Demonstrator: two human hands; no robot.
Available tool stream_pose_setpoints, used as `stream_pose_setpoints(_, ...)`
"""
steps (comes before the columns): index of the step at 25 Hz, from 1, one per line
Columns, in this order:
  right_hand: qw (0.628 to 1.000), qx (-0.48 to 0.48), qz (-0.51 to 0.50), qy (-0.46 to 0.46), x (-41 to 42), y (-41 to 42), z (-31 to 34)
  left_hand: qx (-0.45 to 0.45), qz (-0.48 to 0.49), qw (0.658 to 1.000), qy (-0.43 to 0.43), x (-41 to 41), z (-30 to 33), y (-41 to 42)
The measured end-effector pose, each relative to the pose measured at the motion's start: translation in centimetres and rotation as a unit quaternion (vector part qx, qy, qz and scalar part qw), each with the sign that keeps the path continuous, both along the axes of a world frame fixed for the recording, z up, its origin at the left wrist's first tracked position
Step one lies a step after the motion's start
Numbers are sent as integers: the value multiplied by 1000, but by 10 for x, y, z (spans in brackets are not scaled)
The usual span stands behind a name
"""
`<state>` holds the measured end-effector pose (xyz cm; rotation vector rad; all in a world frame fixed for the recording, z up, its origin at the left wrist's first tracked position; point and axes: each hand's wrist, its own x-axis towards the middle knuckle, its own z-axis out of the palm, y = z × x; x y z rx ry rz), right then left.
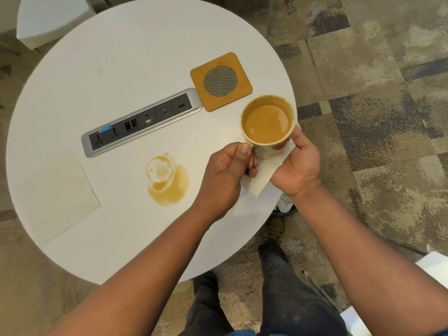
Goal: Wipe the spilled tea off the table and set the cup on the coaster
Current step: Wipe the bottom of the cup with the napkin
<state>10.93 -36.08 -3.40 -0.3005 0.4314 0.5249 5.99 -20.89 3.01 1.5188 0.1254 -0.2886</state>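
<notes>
A cream cup full of milky tea is held above the right side of the round white table. My left hand grips its handle. My right hand presses a pale napkin against the cup's underside and near wall. A brown tea puddle with a ring mark lies on the table left of my left hand. The square wooden coaster with a round mesh centre lies just beyond the cup, with nothing on it.
A silver power and data socket strip is set into the table's middle. A second pale napkin lies flat near the table's left edge. Patterned carpet surrounds the table; my legs stand below its near edge. White furniture stands at the far left.
</notes>
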Motion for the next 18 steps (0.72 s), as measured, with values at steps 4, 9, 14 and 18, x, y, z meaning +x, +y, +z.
stream_pose_setpoints(4, 1000, -5, 0, -13, -1, -13, 1, 15, -12, 1000, -10, 1, 2, 6)
stream_pose_setpoints(9, 999, -23, -14, -21, 5, -27, 4, 21, -8, 1000, -8, 1, 3, 18)
stream_pose_setpoints(14, 1000, -6, -19, -10, 9, -41, 4, 22, 7, 1000, -8, 4, 3, 30)
stream_pose_setpoints(18, 995, -93, -25, 0, 17, -52, 6, 19, 29, 999, -10, 5, 1, 40)
